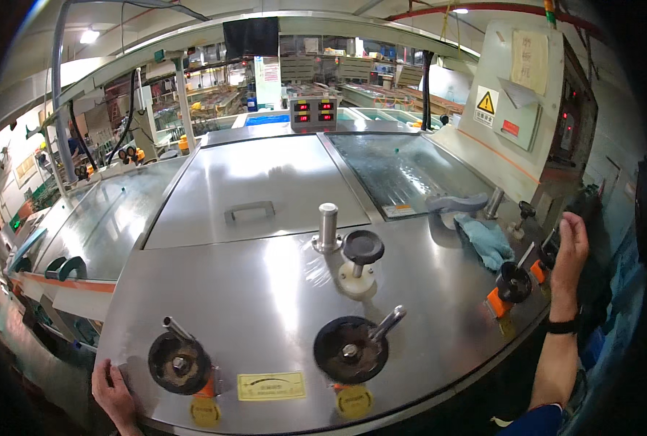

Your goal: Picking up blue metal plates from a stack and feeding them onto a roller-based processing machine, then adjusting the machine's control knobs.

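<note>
Head view puts a steel machine top (425, 294) before us, with a black left handwheel (162, 367) near its front left corner. Our left hand (113, 394) is beside that wheel at the top's edge, fingers loosely parted and nothing seen in it; the lower frame cuts off its wrist. Our right hand (571, 251) is raised at the far right edge, near a black right handwheel (514, 282); another wheel just behind is partly hidden, and we cannot tell whether this hand grips anything. A black middle handwheel (331, 356) sits between. Farther back, we see a crumpled blue cloth (486, 241), a handled steel lid (258, 178) and a display box (313, 114), its red digits too small to read. Dark fisheye borders swallow the corners.
</note>
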The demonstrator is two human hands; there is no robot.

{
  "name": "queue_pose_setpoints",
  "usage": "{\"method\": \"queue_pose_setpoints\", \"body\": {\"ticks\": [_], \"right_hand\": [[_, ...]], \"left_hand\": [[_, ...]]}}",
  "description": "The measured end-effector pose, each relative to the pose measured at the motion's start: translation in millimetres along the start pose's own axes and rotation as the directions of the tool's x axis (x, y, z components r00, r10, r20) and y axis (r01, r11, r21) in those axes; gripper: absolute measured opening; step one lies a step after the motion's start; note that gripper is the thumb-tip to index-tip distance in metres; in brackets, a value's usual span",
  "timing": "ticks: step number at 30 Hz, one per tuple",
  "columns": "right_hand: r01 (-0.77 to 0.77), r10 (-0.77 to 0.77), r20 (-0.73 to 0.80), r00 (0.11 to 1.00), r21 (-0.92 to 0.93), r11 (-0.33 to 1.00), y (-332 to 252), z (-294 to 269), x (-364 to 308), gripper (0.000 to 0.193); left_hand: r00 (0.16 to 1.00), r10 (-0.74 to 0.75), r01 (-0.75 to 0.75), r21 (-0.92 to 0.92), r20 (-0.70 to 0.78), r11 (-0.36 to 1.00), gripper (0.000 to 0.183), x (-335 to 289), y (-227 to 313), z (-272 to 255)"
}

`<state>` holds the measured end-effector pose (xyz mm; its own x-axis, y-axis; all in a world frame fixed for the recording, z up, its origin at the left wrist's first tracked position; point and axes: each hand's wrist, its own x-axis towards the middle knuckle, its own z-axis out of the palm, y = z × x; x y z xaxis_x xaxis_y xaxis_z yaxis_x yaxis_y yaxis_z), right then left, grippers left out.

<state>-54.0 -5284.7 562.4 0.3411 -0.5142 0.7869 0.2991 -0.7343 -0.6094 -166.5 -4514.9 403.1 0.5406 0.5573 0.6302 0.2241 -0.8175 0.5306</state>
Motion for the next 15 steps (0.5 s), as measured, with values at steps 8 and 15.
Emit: {"method": "queue_pose_setpoints", "body": {"ticks": [8,15], "right_hand": [[-0.265,-0.012,0.719,0.695,0.272,0.925,-184.9,93.9,-153.4,0.028],[-0.488,0.08,0.784,0.615,0.299,0.82,-245.0,137.8,-193.7,0.027]], "left_hand": [[0.988,0.12,-0.128,0.078,0.101,0.989,0.027,5.9,33.2,-24.8],[0.958,0.234,-0.237,-0.001,0.166,0.971,0.021,7.1,19.3,-28.6]]}}
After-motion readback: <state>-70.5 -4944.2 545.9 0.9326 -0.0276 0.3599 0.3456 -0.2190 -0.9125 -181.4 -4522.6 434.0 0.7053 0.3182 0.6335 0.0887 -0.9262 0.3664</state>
